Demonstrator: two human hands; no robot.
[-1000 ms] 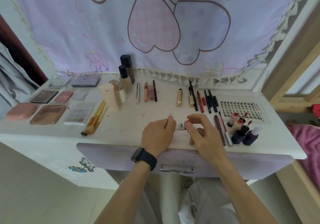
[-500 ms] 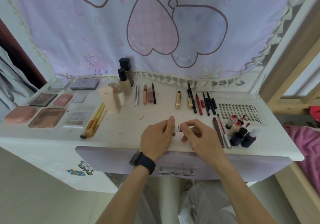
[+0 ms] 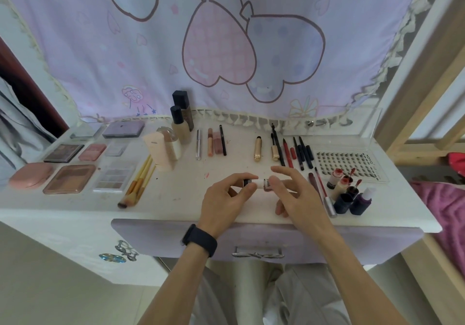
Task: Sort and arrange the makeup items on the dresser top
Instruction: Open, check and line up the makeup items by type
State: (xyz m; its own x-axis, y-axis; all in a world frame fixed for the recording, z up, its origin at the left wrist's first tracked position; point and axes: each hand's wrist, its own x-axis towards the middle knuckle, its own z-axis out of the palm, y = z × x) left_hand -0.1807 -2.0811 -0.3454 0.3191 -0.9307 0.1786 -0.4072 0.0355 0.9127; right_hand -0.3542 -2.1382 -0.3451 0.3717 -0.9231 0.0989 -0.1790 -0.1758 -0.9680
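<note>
A small white tube [image 3: 260,183] with a dark cap is held just over the dresser top [image 3: 181,191], near the middle of its front edge. The cap end is pinched by the curled fingers of the left hand [image 3: 224,202], the other end by thumb and forefinger of the right hand [image 3: 299,196] (remaining fingers loosely spread). Brushes [image 3: 139,181] are laid toward the front-left corner

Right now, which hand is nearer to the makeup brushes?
Left. The left hand sits to the right of the brushes; the right hand is farther right still, on the other side of the small tube.
</note>
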